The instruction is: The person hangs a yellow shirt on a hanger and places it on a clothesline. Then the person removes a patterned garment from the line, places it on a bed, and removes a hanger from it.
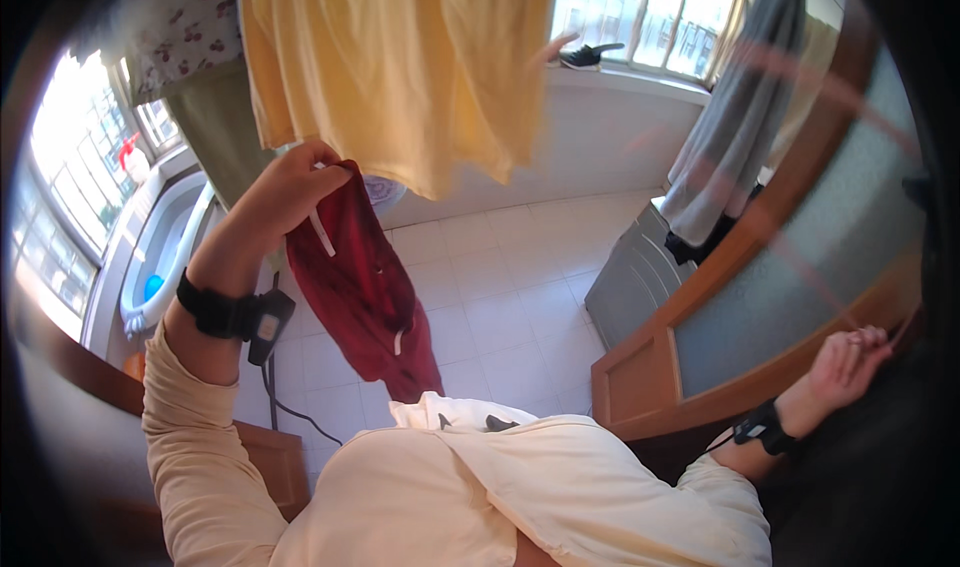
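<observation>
My left hand (308, 172) is raised and closed on the upper end of a dark red garment (350, 267) with narrow white strips. The cloth hangs down in folds toward my body. Just beyond that hand hangs a large yellow cloth (390, 57), its lower edge near my fingers. Far out to the right, my right hand (845, 367) is closed, its fingers curled together beside the wood-framed glass door (790, 257). Whatever lies between those fingers is too small to make out.
A grey towel (735, 117) hangs at the right above a grey boxy appliance (640, 272). At the left, a pale basin (165, 242) stands below a barred window (75, 157). A dark shoe (590, 57) lies on the far windowsill. Pale tiles (500, 287) cover the floor.
</observation>
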### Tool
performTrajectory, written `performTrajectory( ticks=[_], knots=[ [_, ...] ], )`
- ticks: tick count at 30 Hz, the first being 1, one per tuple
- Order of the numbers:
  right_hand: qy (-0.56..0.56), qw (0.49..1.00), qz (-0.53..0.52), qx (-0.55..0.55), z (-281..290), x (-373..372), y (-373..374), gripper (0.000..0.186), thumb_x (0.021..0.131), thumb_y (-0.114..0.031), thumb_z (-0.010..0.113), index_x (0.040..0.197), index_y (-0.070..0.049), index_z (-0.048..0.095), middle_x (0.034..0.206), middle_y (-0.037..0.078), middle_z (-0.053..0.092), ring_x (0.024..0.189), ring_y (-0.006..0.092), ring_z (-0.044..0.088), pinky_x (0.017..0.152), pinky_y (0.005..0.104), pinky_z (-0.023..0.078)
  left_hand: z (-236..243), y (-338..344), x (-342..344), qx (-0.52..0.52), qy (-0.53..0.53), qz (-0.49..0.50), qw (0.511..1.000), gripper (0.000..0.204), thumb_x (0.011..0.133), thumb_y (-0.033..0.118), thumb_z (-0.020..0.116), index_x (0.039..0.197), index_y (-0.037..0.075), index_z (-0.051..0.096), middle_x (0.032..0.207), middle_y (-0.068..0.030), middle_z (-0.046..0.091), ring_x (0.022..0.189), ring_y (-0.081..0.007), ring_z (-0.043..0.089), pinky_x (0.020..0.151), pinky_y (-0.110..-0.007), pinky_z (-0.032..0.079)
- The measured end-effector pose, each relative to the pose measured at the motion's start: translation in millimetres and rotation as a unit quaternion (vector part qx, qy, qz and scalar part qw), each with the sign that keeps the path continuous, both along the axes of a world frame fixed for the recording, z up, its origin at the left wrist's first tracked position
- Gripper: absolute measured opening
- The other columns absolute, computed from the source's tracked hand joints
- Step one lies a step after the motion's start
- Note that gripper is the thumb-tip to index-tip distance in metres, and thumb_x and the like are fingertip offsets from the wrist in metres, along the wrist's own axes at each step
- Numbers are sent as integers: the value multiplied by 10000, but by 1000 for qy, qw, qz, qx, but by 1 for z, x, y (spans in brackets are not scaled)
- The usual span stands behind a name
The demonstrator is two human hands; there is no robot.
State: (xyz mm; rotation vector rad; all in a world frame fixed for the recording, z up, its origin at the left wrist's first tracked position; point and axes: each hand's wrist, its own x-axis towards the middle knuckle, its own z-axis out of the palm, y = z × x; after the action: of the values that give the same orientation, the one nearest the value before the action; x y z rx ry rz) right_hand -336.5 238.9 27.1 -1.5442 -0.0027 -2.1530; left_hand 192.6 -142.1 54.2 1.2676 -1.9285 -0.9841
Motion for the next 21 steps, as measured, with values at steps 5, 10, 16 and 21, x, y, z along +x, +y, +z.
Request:
performTrajectory(
  ticks=[5,10,16,21],
  knots=[
    [-59,979,-109,165,-60,85,-39,392,1011,-394,444,1060,-53,630,904,132,693,367,26,346,350,159,263,10,11,-25,90,94,-61,990,218,900,138,559,1063,-3,592,905,-61,656,793,-107,611,734,-261,513],
    [-46,958,-219,178,-67,154,-77,336,1007,-378,464,1011,-76,610,883,113,685,475,61,507,420,164,392,25,42,-23,15,-4,-104,994,227,933,153,545,1048,-18,641,884,-41,666,766,-104,619,754,-257,513],
    [-83,964,-53,246,-101,196,-132,313,1008,-360,461,998,-86,614,982,118,700,708,161,687,625,284,563,33,54,-53,-366,32,-182,912,273,961,232,571,1012,-13,681,901,-42,660,783,-97,574,726,-245,465],
    [-119,939,-76,314,-83,184,-161,284,1020,-317,449,1059,-70,584,996,116,688,747,173,695,662,286,554,35,49,-54,-189,4,-243,952,310,985,273,545,1089,1,652,908,-47,658,836,-99,570,786,-239,454]
  ],
)
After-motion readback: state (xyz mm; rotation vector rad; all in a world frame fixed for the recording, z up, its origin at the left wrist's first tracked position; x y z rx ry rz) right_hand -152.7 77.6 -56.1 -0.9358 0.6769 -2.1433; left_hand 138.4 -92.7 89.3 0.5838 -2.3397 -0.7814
